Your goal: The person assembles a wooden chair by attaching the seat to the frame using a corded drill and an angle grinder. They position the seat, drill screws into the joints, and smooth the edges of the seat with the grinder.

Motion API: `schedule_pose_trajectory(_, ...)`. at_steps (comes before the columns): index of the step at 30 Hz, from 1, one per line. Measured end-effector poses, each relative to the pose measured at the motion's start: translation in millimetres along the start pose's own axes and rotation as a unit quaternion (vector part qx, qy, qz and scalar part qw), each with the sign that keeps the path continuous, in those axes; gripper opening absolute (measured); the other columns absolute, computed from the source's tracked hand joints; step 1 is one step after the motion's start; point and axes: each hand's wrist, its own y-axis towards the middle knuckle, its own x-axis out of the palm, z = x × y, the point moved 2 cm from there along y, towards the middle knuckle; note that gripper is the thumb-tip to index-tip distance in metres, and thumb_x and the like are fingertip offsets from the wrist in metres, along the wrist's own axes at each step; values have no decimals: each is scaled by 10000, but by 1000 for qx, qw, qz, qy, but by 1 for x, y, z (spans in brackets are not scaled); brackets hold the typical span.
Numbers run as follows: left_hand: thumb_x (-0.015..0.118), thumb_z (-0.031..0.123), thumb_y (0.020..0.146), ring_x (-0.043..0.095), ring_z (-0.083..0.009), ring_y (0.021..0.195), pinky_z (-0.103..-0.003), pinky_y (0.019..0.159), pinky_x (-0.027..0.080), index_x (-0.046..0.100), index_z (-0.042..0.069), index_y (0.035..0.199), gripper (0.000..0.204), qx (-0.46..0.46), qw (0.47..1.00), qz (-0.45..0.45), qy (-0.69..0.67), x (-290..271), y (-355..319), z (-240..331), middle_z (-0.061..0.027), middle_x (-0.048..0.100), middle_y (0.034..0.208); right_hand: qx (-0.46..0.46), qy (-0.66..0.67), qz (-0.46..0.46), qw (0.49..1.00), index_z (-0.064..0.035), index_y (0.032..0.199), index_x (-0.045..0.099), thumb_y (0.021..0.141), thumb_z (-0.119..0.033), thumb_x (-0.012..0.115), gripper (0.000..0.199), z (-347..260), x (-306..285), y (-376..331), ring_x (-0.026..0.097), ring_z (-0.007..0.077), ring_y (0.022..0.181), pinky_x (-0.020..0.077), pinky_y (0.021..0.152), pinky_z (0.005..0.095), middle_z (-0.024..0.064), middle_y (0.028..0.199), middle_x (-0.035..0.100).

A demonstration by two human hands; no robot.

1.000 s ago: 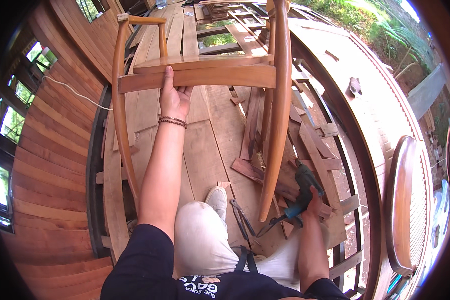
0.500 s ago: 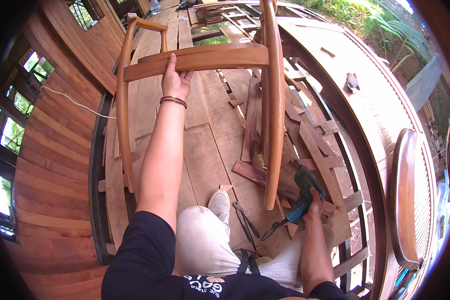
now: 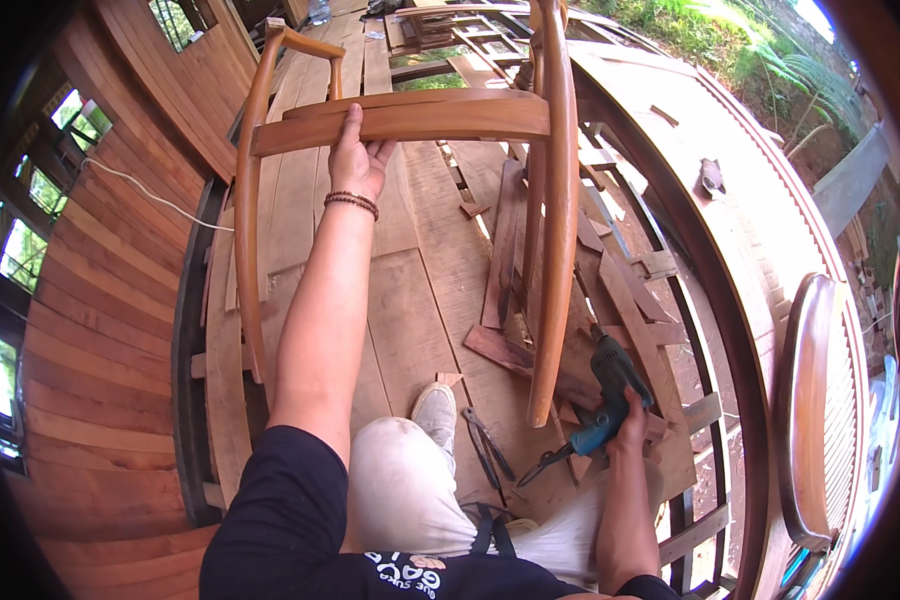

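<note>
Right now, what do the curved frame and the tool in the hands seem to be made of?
Curved frame: apparently solid wood, reddish-brown, smooth, grain visible; the left hand grips its crossbar. Power drill under the right hand: teal and black casing, probably plastic; dull finish.

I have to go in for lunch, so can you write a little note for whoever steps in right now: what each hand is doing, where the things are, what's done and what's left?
Left hand: gripping the crossbar of the curved wooden frame, which stands tilted on the plank floor.
Right hand: closed on the teal power drill, low beside the right knee, next to the frame's near end.
Nearby: pliers on the floor by the white shoe; wood offcuts under the frame.
Done: the frame's two curved rails and crossbar look joined.
Left: probably drilling, since the drill is not yet on the wood; where cannot be told.
</note>
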Motion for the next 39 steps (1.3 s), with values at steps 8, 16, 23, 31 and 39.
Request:
schedule_pose_trajectory(8, 745, 341, 879, 534, -309, 1206, -455, 1029, 487, 452, 38, 1334, 620, -27, 999, 1, 26, 6, -11, 5, -146, 508, 1296, -19, 107, -50, 993, 34, 1184, 550, 861, -355, 655, 517, -43, 13, -43, 666, 261, 737, 582, 687, 375, 185, 956, 671)
schedule_pose_trajectory(16, 733, 315, 892, 552, -353, 1151, -480, 966, 529, 442, 60, 1330, 585, -41, 999, 2, 36, 0, 24, -2, -158, 493, 1251, -58, 146, -145, 977, 65, 1268, 503, 838, -277, 638, 565, -53, -5, -79, 669, 234, 861, 574, 790, 392, 225, 1130, 636)
schedule_pose_trajectory(23, 725, 319, 897, 553, -350, 1141, -477, 963, 533, 460, 32, 1301, 562, -30, 999, 7, 37, 6, 28, -3, -168, 493, 1244, -59, 82, -88, 991, 19, 1234, 524, 812, -192, 649, 488, -51, -10, -80, 671, 232, 823, 573, 764, 400, 173, 1056, 644)
schedule_pose_trajectory(31, 727, 325, 896, 582, -319, 1114, -468, 949, 535, 473, 42, 1272, 534, -28, 999, 18, 42, 4, 14, -2, -153, 547, 1196, -12, 8, 4, 1000, -28, 1106, 556, 785, -69, 697, 352, 1, -18, -11, 662, 260, 703, 578, 629, 372, 117, 902, 644)
schedule_pose_trajectory(39, 687, 345, 924, 637, -285, 1032, -449, 919, 550, 518, 63, 1215, 438, -7, 999, -17, 45, -6, -14, 4, -131, 619, 1105, 124, 115, 7, 986, -24, 1092, 564, 801, -94, 679, 321, 44, -43, 40, 646, 258, 773, 566, 704, 390, 113, 903, 634)
